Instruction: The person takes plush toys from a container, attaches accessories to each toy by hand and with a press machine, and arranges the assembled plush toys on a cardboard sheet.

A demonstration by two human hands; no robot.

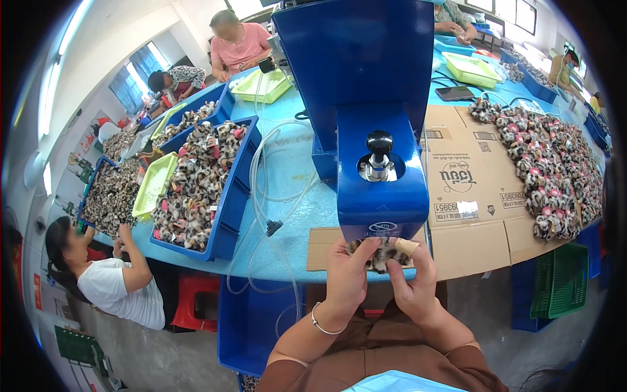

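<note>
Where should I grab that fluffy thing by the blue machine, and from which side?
Probably pinch the fluffy thing by its left and right edges, coming from the near side. It looks soft and wider than deep, and the machine stands close on its far side. The left hand and right hand are at those edges.

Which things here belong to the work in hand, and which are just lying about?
Likely in the work:
- furry piece, in left hand and right hand
- blue machine

Seemingly lying about:
- phone
- green crate
- red stool
</note>
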